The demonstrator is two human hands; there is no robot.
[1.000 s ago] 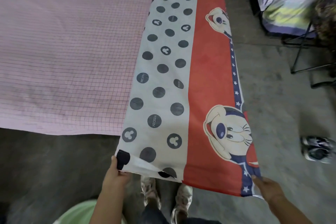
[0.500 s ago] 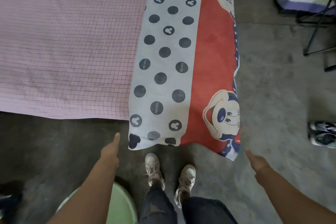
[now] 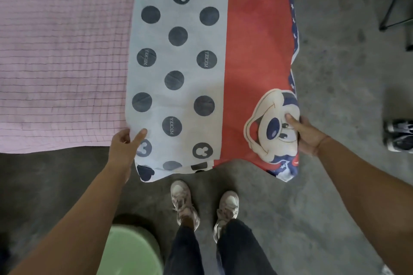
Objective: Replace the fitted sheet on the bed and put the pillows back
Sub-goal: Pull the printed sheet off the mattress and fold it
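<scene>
A person's left hand point(image 3: 125, 147) pinches the near left edge and the right hand point(image 3: 306, 136) grips the right edge of the folded cartoon-print sheet point(image 3: 178, 80) lying along the pink bed point(image 3: 62, 51), where an uneven pull from the hands could slide it onto the concrete floor point(image 3: 335, 96)

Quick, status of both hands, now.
Left hand: pinches the left edge of the printed sheet.
Right hand: grips the sheet's right edge, thumb on top.
</scene>
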